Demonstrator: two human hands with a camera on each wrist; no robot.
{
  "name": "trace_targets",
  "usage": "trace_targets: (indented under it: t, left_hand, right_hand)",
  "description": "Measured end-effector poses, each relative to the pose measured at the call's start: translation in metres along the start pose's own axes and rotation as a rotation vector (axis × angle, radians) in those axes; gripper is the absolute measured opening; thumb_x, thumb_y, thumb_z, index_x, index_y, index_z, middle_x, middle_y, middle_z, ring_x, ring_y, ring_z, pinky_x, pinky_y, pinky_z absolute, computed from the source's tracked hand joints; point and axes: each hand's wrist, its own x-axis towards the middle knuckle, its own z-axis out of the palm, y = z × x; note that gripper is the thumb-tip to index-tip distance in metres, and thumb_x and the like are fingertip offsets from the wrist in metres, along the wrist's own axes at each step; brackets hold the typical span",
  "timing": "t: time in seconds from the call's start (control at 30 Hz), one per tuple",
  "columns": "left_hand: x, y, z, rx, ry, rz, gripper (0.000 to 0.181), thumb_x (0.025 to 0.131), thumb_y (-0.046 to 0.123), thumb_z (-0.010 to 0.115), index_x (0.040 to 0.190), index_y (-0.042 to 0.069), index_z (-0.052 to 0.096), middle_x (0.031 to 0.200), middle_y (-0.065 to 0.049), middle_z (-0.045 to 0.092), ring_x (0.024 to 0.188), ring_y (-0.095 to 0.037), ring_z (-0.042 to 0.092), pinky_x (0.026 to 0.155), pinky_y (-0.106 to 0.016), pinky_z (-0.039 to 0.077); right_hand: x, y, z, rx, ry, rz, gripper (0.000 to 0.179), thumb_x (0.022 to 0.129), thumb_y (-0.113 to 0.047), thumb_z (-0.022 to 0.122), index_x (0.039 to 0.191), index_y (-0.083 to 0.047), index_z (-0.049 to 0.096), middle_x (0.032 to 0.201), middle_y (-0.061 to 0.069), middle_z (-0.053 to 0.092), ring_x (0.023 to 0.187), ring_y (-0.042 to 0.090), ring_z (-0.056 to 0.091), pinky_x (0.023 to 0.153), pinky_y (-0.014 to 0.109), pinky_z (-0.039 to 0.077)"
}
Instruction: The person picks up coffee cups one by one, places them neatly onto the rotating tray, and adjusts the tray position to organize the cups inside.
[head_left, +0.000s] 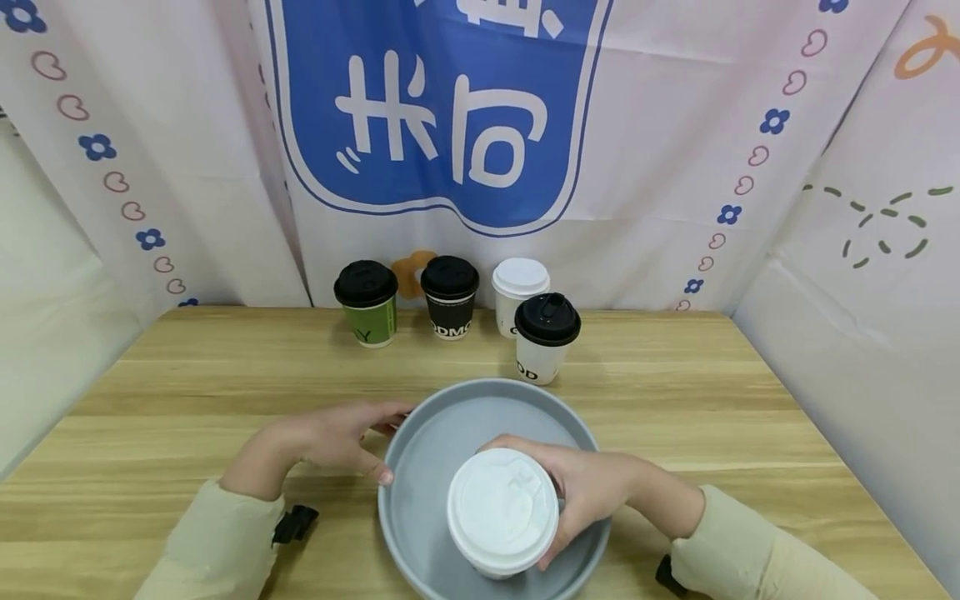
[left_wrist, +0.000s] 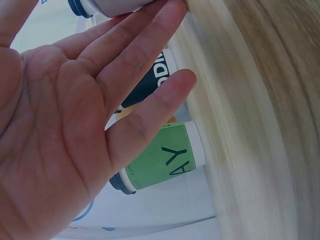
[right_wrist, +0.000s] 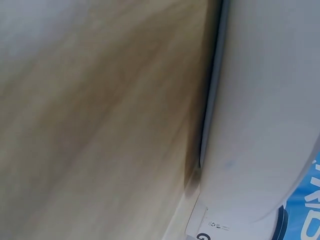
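Observation:
A round grey tray (head_left: 420, 492) lies on the wooden table. Over its front part is a white-lidded paper cup (head_left: 501, 508), seen from above, which my right hand (head_left: 592, 483) grips from the right, fingers behind it and thumb in front. At the tray's left side my left hand (head_left: 333, 437) has its fingers spread, with fingertips and thumb right at the rim. The left wrist view shows this palm (left_wrist: 55, 135) with nothing in it. In the right wrist view a pale, blurred surface (right_wrist: 265, 100) fills the right side, beside the tray's dark edge (right_wrist: 212, 95).
Behind the tray stand a green cup (head_left: 371, 321) and a black cup (head_left: 450, 308), both black-lidded. To their right are a white cup with white lid (head_left: 517, 287) and a white cup with black lid (head_left: 540, 354). A printed cloth (head_left: 637, 208) hangs at the table's back edge.

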Motion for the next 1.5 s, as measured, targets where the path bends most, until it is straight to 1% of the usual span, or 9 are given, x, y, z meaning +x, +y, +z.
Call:
trace_targets:
  t: [0.27, 0.5, 0.7, 0.9, 1.1, 1.23, 1.3, 1.37, 1.5]
  left_hand:
    - [0.0, 0.0, 0.001, -0.008, -0.003, -0.007, 0.089, 0.079, 0.025, 0.082, 0.152, 0.003, 0.036, 0.146, -0.018, 0.051, 0.133, -0.042, 0.048, 0.113, -0.063, 0.036]
    - [-0.001, 0.0, 0.0, -0.004, 0.004, -0.006, 0.089, 0.079, 0.025, 0.082, 0.151, 0.002, 0.036, 0.145, -0.018, 0.052, 0.133, -0.042, 0.048, 0.113, -0.062, 0.036]
    - [0.0, 0.001, 0.0, -0.008, -0.001, -0.009, 0.089, 0.079, 0.026, 0.082, 0.152, 0.003, 0.036, 0.146, -0.017, 0.051, 0.133, -0.042, 0.048, 0.113, -0.062, 0.036]
    - [-0.001, 0.002, 0.0, -0.002, 0.004, -0.012, 0.089, 0.079, 0.027, 0.082, 0.152, 0.004, 0.036, 0.146, -0.017, 0.051, 0.133, -0.041, 0.048, 0.113, -0.063, 0.035]
    - [-0.002, 0.001, 0.001, 0.001, 0.012, -0.015, 0.089, 0.079, 0.027, 0.082, 0.152, 0.005, 0.037, 0.146, -0.017, 0.051, 0.133, -0.041, 0.048, 0.113, -0.064, 0.035]
    - [-0.001, -0.001, 0.002, 0.002, 0.01, 0.003, 0.088, 0.079, 0.026, 0.082, 0.151, 0.005, 0.037, 0.145, -0.017, 0.052, 0.132, -0.04, 0.05, 0.112, -0.063, 0.036]
    - [-0.001, -0.002, 0.003, 0.004, 0.006, 0.014, 0.087, 0.079, 0.026, 0.082, 0.152, 0.005, 0.037, 0.145, -0.016, 0.052, 0.131, -0.04, 0.05, 0.112, -0.062, 0.037]
    - [0.0, -0.003, 0.003, 0.006, 0.002, 0.02, 0.088, 0.08, 0.026, 0.082, 0.152, 0.005, 0.037, 0.145, -0.016, 0.052, 0.132, -0.04, 0.05, 0.112, -0.062, 0.037]
    - [-0.001, -0.003, 0.002, 0.007, 0.003, 0.022, 0.088, 0.08, 0.026, 0.082, 0.152, 0.006, 0.036, 0.145, -0.016, 0.052, 0.132, -0.041, 0.049, 0.112, -0.062, 0.037]
  right_hand:
    - [0.001, -0.001, 0.003, -0.027, -0.017, 0.015, 0.102, 0.068, 0.001, 0.089, 0.148, -0.011, 0.027, 0.143, 0.015, 0.043, 0.134, 0.016, 0.043, 0.122, 0.029, 0.026]
    - [0.002, -0.001, 0.003, -0.026, -0.033, 0.024, 0.101, 0.068, 0.001, 0.088, 0.148, -0.01, 0.027, 0.143, 0.015, 0.043, 0.134, 0.015, 0.043, 0.122, 0.029, 0.026]
    - [0.003, -0.001, 0.002, -0.008, -0.052, 0.029, 0.1, 0.07, 0.002, 0.086, 0.149, -0.01, 0.027, 0.144, 0.016, 0.044, 0.135, 0.016, 0.043, 0.122, 0.03, 0.026]
    - [0.002, 0.001, -0.001, -0.042, -0.056, 0.029, 0.096, 0.071, -0.001, 0.086, 0.148, -0.009, 0.03, 0.145, 0.015, 0.046, 0.134, 0.015, 0.045, 0.122, 0.032, 0.028]
    - [-0.006, 0.0, -0.006, 0.038, -0.075, 0.045, 0.094, 0.076, 0.001, 0.082, 0.151, -0.007, 0.027, 0.149, 0.016, 0.04, 0.137, 0.016, 0.043, 0.121, 0.033, 0.033]
    - [-0.016, -0.004, -0.012, 0.02, -0.05, 0.067, 0.092, 0.08, -0.004, 0.081, 0.153, -0.009, 0.025, 0.153, 0.013, 0.038, 0.142, 0.017, 0.041, 0.12, 0.033, 0.035]
    - [-0.022, -0.007, -0.016, 0.001, -0.025, 0.073, 0.092, 0.081, -0.006, 0.081, 0.154, -0.011, 0.025, 0.156, 0.016, 0.036, 0.144, 0.018, 0.04, 0.12, 0.035, 0.035]
    - [-0.027, -0.008, -0.021, -0.02, -0.004, 0.064, 0.091, 0.083, -0.009, 0.08, 0.155, -0.011, 0.023, 0.157, 0.017, 0.034, 0.145, 0.022, 0.038, 0.12, 0.037, 0.035]
    - [-0.034, -0.012, -0.031, -0.076, 0.048, 0.031, 0.092, 0.083, -0.008, 0.079, 0.156, -0.011, 0.023, 0.157, 0.017, 0.035, 0.144, 0.032, 0.039, 0.121, 0.042, 0.034]
